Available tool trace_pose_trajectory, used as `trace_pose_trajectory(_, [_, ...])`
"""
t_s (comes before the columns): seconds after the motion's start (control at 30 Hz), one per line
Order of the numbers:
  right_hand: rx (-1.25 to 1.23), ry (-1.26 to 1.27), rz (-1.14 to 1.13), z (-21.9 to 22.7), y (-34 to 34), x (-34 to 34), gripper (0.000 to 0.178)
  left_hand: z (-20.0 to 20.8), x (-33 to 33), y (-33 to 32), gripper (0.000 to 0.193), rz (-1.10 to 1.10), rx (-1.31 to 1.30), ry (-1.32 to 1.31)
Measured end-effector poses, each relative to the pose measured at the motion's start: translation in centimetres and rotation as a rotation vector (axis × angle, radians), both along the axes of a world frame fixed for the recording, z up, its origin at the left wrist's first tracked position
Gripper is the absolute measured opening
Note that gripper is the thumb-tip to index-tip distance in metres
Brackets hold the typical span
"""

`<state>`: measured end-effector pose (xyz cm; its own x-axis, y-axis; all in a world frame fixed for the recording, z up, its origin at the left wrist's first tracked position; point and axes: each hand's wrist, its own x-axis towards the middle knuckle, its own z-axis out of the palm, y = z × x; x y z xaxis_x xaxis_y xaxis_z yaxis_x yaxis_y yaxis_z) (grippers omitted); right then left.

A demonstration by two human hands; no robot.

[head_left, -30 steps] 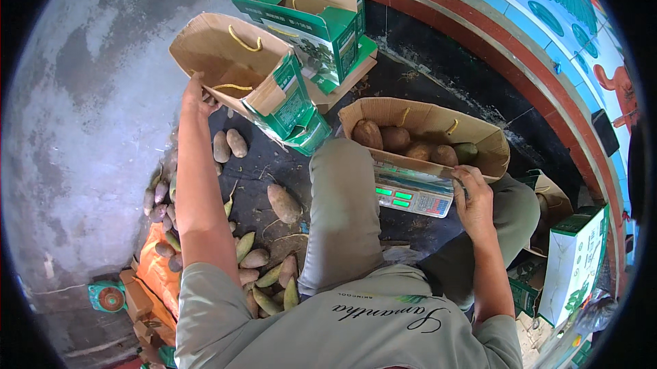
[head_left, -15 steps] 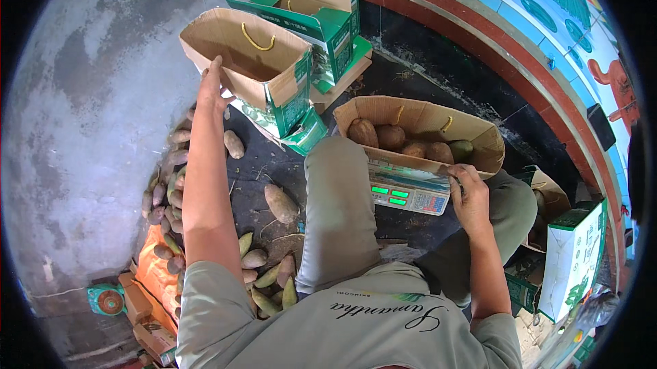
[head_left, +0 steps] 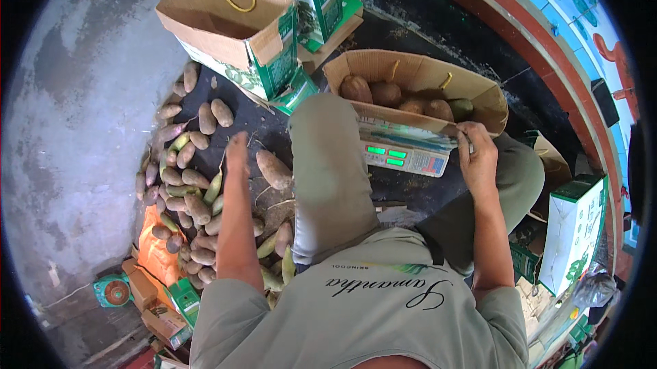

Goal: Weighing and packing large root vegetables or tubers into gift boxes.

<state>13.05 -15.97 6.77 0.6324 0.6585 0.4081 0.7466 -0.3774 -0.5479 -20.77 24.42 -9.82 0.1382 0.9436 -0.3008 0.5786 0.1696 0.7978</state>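
My right hand [head_left: 478, 153] pinches the front rim of an open cardboard box [head_left: 410, 117] near its right corner. Inside lie several large, soil-coated roots [head_left: 386, 94], brown with one greenish. The box sits on a digital scale [head_left: 402, 160] with lit green displays. My left hand [head_left: 237, 153] is held over the dark ground sheet, edge-on, left of my knee; its fingers are mostly hidden. Close by it are a big brown root [head_left: 274, 169] and a heap of brown and green radish-like roots [head_left: 198, 208]. Beyond it stands another open box [head_left: 226, 10] with a yellow cord handle.
More green boxes [head_left: 318, 10] stand behind the box with the yellow handle. To my right is a white and green box [head_left: 573, 235]. An orange sheet [head_left: 157, 249] and a small teal fan-like device [head_left: 113, 292] lie at lower left. A tiled wall curves along the right.
My left hand has let go of the yellow-handled box and drawn back toward the roots. My right hand stays on the box over the scale. The whole view has shifted.
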Motion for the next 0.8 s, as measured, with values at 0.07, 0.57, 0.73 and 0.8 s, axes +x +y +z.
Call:
trace_pose_trajectory(0.07, [-0.033,0.021,-0.019,-0.4,-0.3,0.0,0.011,-4.0,-2.2,-3.2,0.035,-0.071,-0.069,0.107])
trace_pose_trajectory(0.57, [-0.099,0.064,0.01,-1.8,0.1,-0.5,0.012,-14.6,-15.5,-23.3,0.042,-0.702,-0.227,0.77])
trace_pose_trajectory(0.73, [-0.143,-0.001,0.045,-2.5,0.0,0.2,0.014,-14.2,-16.0,-26.8,0.037,-0.665,-0.42,0.893])
trace_pose_trajectory(0.8, [-0.17,-0.044,0.046,-2.8,-0.5,0.4,0.015,-12.3,-13.9,-27.0,0.036,-0.681,-0.449,0.942])
